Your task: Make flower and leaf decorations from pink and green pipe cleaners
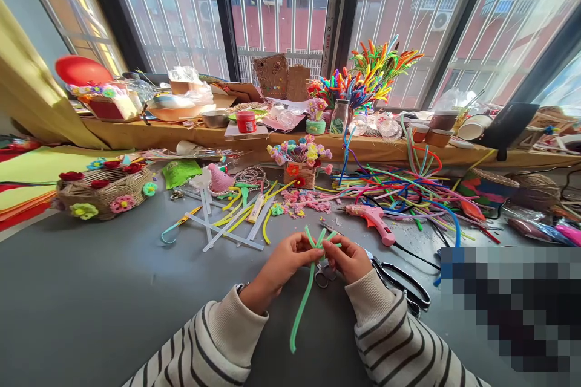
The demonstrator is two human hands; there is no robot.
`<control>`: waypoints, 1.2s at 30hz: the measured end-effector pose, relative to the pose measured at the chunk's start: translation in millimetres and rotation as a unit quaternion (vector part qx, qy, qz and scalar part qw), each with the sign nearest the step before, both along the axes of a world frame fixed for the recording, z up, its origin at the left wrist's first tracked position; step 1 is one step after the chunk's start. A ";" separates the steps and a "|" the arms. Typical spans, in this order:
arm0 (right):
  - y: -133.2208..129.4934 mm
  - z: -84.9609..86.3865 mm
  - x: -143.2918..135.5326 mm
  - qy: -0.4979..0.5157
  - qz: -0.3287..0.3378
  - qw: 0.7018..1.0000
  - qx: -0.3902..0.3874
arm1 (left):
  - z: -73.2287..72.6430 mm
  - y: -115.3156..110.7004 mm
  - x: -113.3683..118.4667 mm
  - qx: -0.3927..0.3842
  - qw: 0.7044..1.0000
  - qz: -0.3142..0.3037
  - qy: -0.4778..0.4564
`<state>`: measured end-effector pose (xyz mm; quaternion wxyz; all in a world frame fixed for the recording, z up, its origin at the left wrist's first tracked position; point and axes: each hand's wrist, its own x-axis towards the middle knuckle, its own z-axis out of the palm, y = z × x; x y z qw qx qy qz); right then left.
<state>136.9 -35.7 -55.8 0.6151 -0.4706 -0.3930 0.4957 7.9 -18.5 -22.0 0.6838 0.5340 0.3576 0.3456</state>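
Several short ends of a green pipe cleaner piece (301, 314) fan upward between my two hands, and one long strand hangs down toward the table's front. My left hand (290, 260) pinches the piece from the left, thumb and fingers pressed together. From the right, my right hand (348, 257) pinches it close to the same crossing point. The two hands' fingertips nearly meet. Just beneath them lie small scissors (322, 278), partly hidden by the hands.
A pink glue gun (373, 221) and black-handled scissors (403, 284) lie right of my hands. Behind are glue sticks (227, 231), loose pipe cleaners (390, 184) and a flower box (300, 175). A twine basket (106, 193) stands left on the grey table (113, 290).
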 end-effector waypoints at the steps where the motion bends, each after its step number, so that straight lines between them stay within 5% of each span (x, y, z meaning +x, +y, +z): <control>1: 0.3 -0.5 0.2 0.001 0.000 1.000 0.007 | 0.5 0.1 -0.3 -0.011 1.000 0.003 0.001; 7: 0.4 0.1 -0.5 0.024 -0.010 0.999 0.021 | 4.2 -0.2 -0.7 -0.085 0.996 0.003 -0.024; 17: -2.1 3.8 3.5 -0.033 -0.020 0.999 0.002 | -1.6 2.7 -2.5 -0.002 0.999 -0.038 0.020; 23: -2.3 3.3 2.7 -0.035 0.002 0.999 0.004 | -3.3 2.3 -1.8 -0.026 0.997 -0.075 0.019; 31: -1.9 8.4 2.3 0.086 0.003 0.996 -0.016 | 3.3 1.0 -2.2 -0.087 0.994 0.042 -0.046; 36: -5.2 14.1 2.2 0.092 0.012 0.996 0.007 | 4.1 1.4 -2.5 -0.102 0.991 0.065 -0.061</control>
